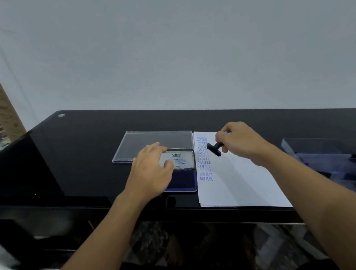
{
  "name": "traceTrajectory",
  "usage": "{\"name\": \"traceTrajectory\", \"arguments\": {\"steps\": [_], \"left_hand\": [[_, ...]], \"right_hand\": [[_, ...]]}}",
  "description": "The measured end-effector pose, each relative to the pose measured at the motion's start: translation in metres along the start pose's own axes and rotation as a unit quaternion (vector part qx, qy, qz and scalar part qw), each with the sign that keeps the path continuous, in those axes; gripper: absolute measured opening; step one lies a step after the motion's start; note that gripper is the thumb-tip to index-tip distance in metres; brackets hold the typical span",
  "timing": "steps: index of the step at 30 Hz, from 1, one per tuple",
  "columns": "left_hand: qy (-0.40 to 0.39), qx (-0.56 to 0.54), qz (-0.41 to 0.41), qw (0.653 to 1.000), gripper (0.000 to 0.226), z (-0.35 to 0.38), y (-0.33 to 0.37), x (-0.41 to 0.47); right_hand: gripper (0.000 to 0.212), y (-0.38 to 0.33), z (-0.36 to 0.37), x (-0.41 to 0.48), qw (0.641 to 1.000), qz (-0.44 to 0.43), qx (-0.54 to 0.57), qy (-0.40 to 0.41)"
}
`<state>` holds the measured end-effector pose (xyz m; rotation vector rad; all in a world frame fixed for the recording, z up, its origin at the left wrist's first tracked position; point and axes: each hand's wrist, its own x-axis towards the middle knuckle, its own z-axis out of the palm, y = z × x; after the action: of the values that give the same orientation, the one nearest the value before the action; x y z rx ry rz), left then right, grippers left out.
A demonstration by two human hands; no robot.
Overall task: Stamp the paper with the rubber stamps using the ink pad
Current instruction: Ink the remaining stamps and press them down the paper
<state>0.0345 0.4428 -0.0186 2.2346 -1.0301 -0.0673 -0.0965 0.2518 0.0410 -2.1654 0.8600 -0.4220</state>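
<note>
Your right hand (242,143) pinches the short round handle of a black rubber stamp (214,149), fingers and thumb curled tight round it. The stamp is tipped on its side, its long flat base facing left, over the upper part of the paper (238,183); whether it touches the sheet cannot be told. The paper is a smooth white sheet lying flat at the near edge of the glossy black glass desk (71,156). A column of blue prints (204,165) runs down its left margin: AMENDED, SAMPLE, AIR MAIL.

Just left of the sheet sits the ink pad (186,183), a rectangular tray with a deep blue inked face. Your left hand (152,171) holds its lid (183,158), thumb on the white Artline label and fingers curled over the far edge, so that the lid covers the pad's far half.

Behind the pad lies a clear, flat plastic case (152,143). At the right stands a clear acrylic organiser (329,153) with slanted compartments
</note>
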Motion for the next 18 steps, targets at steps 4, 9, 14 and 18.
{"name": "traceTrajectory", "arguments": {"steps": [4,9,14,18], "left_hand": [[0.010,0.003,-0.002,1.000,0.045,-0.003,-0.005,-0.001],[0.023,-0.011,-0.016,1.000,0.044,-0.002,-0.023,-0.002],[0.036,-0.010,-0.040,0.998,0.043,0.000,-0.041,-0.004],[0.026,0.006,-0.045,0.999,0.043,0.002,-0.049,-0.006]], "right_hand": [[0.020,-0.004,0.004,0.000,1.000,-0.014,-0.003,-0.009],[0.026,-0.018,0.027,-0.001,0.994,-0.080,-0.049,-0.050],[0.028,-0.032,0.058,0.003,0.973,-0.127,-0.160,-0.108],[0.015,-0.035,0.069,0.003,0.961,-0.132,-0.199,-0.141]]}}
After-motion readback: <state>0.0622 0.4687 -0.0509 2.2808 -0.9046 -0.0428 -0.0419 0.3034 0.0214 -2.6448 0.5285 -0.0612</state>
